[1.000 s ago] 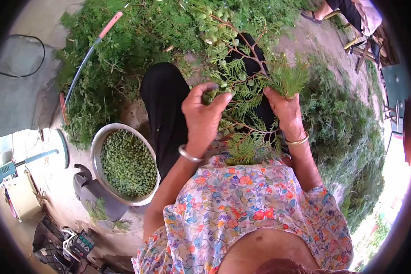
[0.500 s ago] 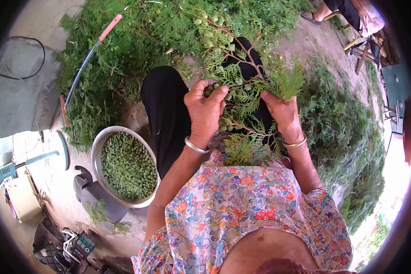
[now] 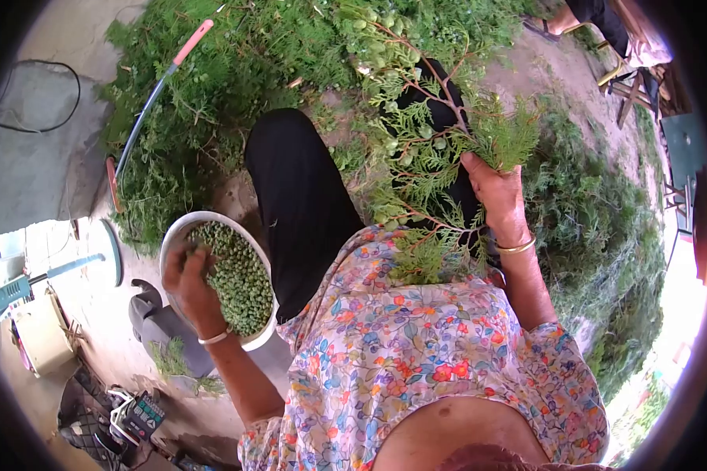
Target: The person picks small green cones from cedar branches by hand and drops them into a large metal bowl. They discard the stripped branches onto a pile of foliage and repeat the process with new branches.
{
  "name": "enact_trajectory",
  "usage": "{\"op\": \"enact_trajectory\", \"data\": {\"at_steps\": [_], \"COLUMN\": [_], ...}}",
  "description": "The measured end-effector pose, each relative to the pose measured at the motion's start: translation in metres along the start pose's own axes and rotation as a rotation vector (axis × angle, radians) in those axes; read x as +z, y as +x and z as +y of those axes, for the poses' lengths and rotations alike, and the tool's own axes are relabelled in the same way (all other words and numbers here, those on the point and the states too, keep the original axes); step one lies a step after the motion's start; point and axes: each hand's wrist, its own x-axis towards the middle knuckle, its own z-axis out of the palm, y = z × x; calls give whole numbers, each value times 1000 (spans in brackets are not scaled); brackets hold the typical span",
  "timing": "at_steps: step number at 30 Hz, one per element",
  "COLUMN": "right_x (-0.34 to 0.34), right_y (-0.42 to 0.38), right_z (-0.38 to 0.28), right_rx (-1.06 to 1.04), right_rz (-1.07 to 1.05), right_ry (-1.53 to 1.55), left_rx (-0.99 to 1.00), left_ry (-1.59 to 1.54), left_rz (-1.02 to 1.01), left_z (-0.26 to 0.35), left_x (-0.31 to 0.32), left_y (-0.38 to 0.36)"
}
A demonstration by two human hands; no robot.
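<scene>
My right hand (image 3: 498, 196) is closed around the stem of a conifer branch (image 3: 448, 90), which has flat green sprays and small pale green cones. The branch spreads over my right knee and lap. My left hand (image 3: 192, 289) is over the left side of a pale metal basin (image 3: 264, 334), its fingers apart and slightly blurred. Many small green cones (image 3: 243, 286) fill the basin, some hidden under that hand. No cones can be made out between the left fingers.
Cut green branches (image 3: 236, 71) cover the ground ahead, with another heap (image 3: 589, 212) on my right. A bow saw (image 3: 153, 98) with a pink handle lies at the left. Beside the basin is a grey object (image 3: 169, 330). Another person's leg (image 3: 562, 22) shows at upper right.
My left hand has left the branch and moved down-left to the basin. The right hand keeps its hold on the branch, and the view has shifted slightly.
</scene>
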Motion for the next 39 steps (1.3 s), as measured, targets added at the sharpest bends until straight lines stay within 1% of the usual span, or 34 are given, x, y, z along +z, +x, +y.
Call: {"op": "enact_trajectory", "data": {"at_steps": [1, 2, 3, 4, 5, 6, 8, 9, 11, 13, 14, 16, 17, 18, 20, 21, 23, 27, 29, 30, 32, 33, 37, 39], "right_x": [2, 3, 2, 2, 3, 2, 2, 1, 2, 1, 0, 1, 0, 0, -2, -2, -3, -2, -1, -1, 1, 1, 1, 1], "right_y": [1, 1, 1, 1, 1, 0, 1, 1, 2, 2, 3, 2, 3, 2, 2, 2, 2, 2, 2, 3, 3, 3, 2, 3], "right_z": [4, 5, 5, 5, 3, 0, -3, -1, 1, 1, 1, 3, 3, 4, 5, 5, 6, 1, 2, 4, 5, 5, 6, 8], "right_rx": [-67, -64, -78, -93, -94, -54, -18, -41, -65, -67, -72, -74, -77, -79, -78, -73, -66, -37, -33, -45, -59, -62, -74, -71], "right_rz": [4, -5, 0, 9, 9, 0, -13, -27, -43, -45, -41, -54, -50, -57, -57, -53, -47, -60, -56, -49, -44, -42, -38, -33], "right_ry": [9, 10, 0, -10, -9, -14, -24, -15, -5, -40, -39, -36, -36, -29, -23, -17, -9, -2, -5, -41, -77, -68, -53, -65], "left_rx": [60, 57, 227, 399, 329, 329, 190, 206, 155, 146, 102, -2, -95, 22, -69, -71, -154, -148, -71, -71, 97, 47, -6, -121], "left_ry": [390, 393, 867, 1340, 1363, 1361, 680, 420, 25, -160, -221, -352, -362, -206, -235, -234, -485, -519, -470, -470, -108, -200, -239, -394], "left_rz": [-5, 3, 22, 37, 51, 50, 94, -3, -179, -485, -613, -879, -928, -951, -1100, -1106, -992, -972, -850, -849, -724, -687, -700, -707], "left_z": [-20, -36, -49, -48, -46, -45, -26, -3, 21, 37, 36, 10, 11, 5, 15, 20, 28, 31, 34, 32, 29, 31, 25, 24], "left_x": [-31, -48, -62, -63, -62, -56, -19, 8, 61, 110, 133, 176, 193, 204, 215, 219, 221, 216, 220, 222, 227, 231, 232, 228], "left_y": [6, 4, 2, -1, -5, -6, -8, -15, -19, -18, -17, -8, -13, -11, -13, -18, -28, -38, -47, -48, -50, -52, -46, -42]}}
